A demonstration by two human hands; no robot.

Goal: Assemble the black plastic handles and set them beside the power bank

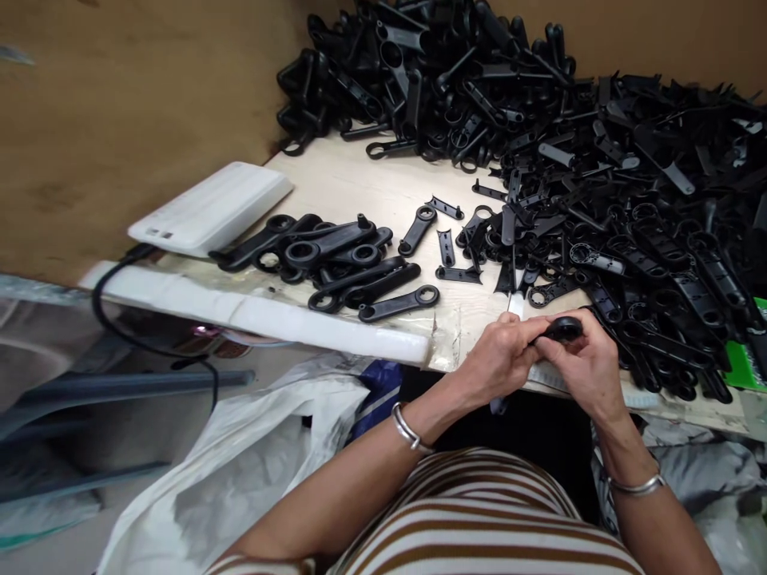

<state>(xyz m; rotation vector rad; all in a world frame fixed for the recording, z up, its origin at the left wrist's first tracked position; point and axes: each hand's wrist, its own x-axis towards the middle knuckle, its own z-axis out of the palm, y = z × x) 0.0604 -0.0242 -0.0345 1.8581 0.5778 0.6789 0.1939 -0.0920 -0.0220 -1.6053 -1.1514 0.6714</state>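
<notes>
My left hand (502,351) and my right hand (584,355) meet at the table's front edge, both closed around one black plastic crank arm (563,328). Its rounded ring end shows between them; my fingers hide the rest. Just beyond my hands, a pale flat strip (516,303) lies partly under loose black parts. To the left is a small group of black crank arms (329,254), with one (400,303) lying nearest the edge. Small flat black cover pieces (447,247) are scattered between that group and the big pile.
A large heap of black plastic parts (629,184) covers the back and right. A white power bank-like box (209,209) with a black cable (99,299) stands at left. White foam (269,315) lines the front edge. A green object (743,363) shows at right; a white sack (240,471) hangs below.
</notes>
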